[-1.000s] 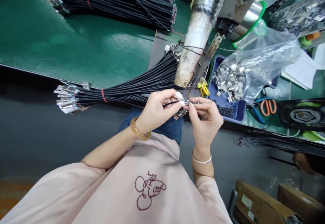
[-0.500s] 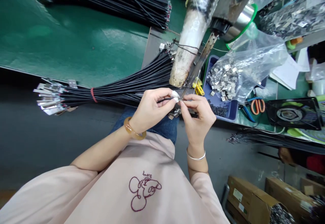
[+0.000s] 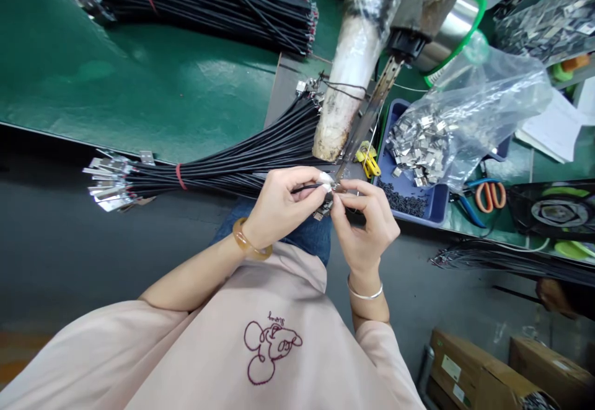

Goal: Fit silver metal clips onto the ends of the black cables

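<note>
My left hand (image 3: 290, 205) is closed in a pinch on a black cable (image 3: 304, 188), with white coverings on its fingertips. My right hand (image 3: 367, 221) pinches a small metal connector (image 3: 335, 188) at the cable's end, mostly hidden by the fingers. Just above both fingertips is the lower end of a slanted metal rod, apparently a soldering iron (image 3: 365, 124). A bundle of black cables (image 3: 232, 165), tied with a red band, lies behind my left hand. More metal connectors (image 3: 320, 211) show just under my fingers.
A blue tray (image 3: 434, 211) of metal connectors and small black pieces stands right, beside a yellow cutter (image 3: 369, 162). Farther right are orange-handled scissors (image 3: 490, 196) and a black fan (image 3: 553, 211). A plastic-wrapped tube (image 3: 341, 81) hangs overhead. Another cable bundle (image 3: 209, 7) lies behind.
The whole view has shifted slightly, so the bench things sit farther right. Both hands keep their pinch at the cable end, with only slight finger movement.
</note>
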